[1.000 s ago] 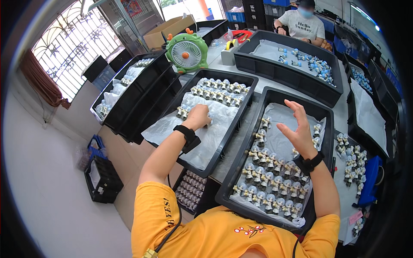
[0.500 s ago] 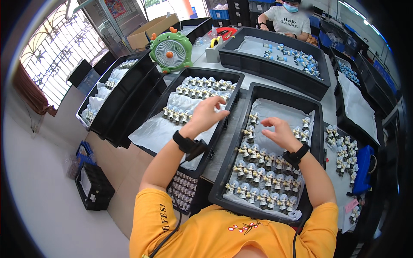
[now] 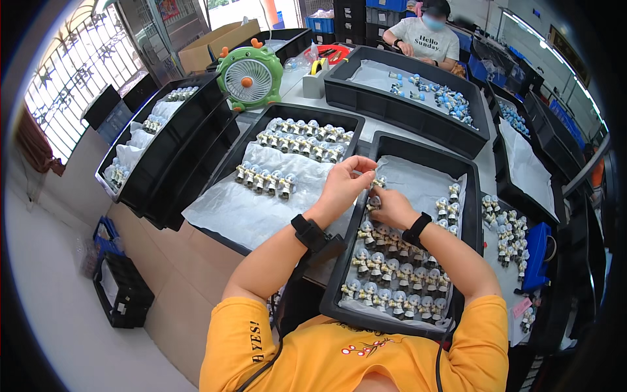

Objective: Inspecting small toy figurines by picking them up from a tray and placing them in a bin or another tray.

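Observation:
Both my hands meet at the left side of the near right black tray [image 3: 334,287], which is lined with white sheet and holds rows of small figurines [image 3: 400,299] with pale blue-white hair. My left hand [image 3: 345,189] is over the tray's left rim, thumb and fingers pinched together; whatever is in them is too small to make out. Right beside its fingertips is a figurine [image 3: 379,181]. My right hand [image 3: 396,210] reaches into the tray with fingers closed at a second figurine [image 3: 373,204], partly hiding it.
A second lined tray [image 3: 261,225] with figurine rows lies to the left, before stacked black trays [image 3: 186,153]. Beyond are a green fan [image 3: 249,78], a tape dispenser [image 3: 315,81] and a large tray [image 3: 405,114] of blue-haired pieces. A person [image 3: 428,42] sits across the table.
My left hand has moved right, from above the left tray to the right tray's rim. My right hand has moved left and closed at the figurines. The view has shifted slightly.

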`<move>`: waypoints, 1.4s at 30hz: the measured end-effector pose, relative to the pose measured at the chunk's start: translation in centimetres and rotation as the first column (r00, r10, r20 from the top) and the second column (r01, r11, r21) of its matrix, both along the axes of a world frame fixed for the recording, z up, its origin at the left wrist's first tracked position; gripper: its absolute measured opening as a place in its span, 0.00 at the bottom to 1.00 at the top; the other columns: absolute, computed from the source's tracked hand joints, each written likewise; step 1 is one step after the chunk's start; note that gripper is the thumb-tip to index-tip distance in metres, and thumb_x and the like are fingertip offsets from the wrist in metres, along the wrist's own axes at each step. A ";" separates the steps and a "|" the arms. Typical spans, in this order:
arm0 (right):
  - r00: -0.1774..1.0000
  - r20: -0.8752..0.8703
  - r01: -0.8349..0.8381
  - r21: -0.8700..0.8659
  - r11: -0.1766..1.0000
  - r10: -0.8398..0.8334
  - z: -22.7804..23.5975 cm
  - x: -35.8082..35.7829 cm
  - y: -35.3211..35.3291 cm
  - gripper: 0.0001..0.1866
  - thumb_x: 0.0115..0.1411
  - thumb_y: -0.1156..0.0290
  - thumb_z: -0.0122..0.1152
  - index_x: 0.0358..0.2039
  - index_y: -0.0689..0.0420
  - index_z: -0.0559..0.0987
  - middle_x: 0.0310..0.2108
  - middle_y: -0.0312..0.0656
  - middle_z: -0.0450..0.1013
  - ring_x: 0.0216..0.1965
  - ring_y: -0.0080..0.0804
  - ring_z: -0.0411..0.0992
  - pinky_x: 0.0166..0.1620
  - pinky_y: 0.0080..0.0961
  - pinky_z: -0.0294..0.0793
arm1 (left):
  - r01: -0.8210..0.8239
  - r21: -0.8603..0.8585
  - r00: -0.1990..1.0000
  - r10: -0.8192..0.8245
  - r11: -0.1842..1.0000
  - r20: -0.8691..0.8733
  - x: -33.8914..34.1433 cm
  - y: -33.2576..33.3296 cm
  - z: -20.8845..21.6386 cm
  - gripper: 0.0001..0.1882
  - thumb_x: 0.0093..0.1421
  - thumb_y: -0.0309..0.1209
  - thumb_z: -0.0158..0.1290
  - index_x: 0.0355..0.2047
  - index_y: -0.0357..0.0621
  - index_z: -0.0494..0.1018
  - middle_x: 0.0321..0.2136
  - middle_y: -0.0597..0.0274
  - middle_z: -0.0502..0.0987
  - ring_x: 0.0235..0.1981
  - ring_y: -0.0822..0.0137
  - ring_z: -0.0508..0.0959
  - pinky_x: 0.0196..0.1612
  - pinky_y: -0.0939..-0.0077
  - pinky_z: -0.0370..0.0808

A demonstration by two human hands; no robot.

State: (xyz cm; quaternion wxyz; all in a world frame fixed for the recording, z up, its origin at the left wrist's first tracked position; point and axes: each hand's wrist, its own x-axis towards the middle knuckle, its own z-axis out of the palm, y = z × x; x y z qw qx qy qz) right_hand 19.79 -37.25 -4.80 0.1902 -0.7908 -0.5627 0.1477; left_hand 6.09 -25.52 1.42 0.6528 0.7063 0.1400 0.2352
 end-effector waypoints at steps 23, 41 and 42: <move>0.916 -0.345 0.072 0.643 0.763 0.204 6.3 -0.4 -5.2 0.23 0.52 0.70 0.67 0.48 0.53 0.70 0.36 0.38 0.75 0.39 0.29 0.74 0.43 0.26 0.70 | 0.273 -0.133 0.961 -0.265 0.953 0.073 -0.5 -3.3 0.1 0.31 0.60 0.28 0.56 0.62 0.45 0.59 0.53 0.65 0.68 0.46 0.76 0.72 0.46 0.81 0.73; 0.966 -0.011 -0.178 0.697 0.695 0.259 5.8 0.0 -4.8 0.38 0.43 0.73 0.72 0.55 0.55 0.65 0.47 0.45 0.68 0.49 0.45 0.66 0.52 0.37 0.67 | 0.103 -0.065 0.991 -0.097 0.993 0.095 -0.6 -4.4 0.1 0.29 0.55 0.22 0.59 0.56 0.42 0.62 0.46 0.64 0.60 0.39 0.74 0.75 0.40 0.82 0.78; 0.965 -0.005 -0.183 0.699 0.691 0.261 5.8 0.0 -4.7 0.37 0.43 0.73 0.72 0.55 0.55 0.65 0.47 0.45 0.68 0.49 0.45 0.66 0.52 0.37 0.67 | 0.099 -0.058 0.991 -0.094 0.993 0.093 -0.6 -4.4 0.1 0.29 0.55 0.22 0.59 0.56 0.42 0.61 0.46 0.64 0.60 0.39 0.74 0.75 0.40 0.82 0.78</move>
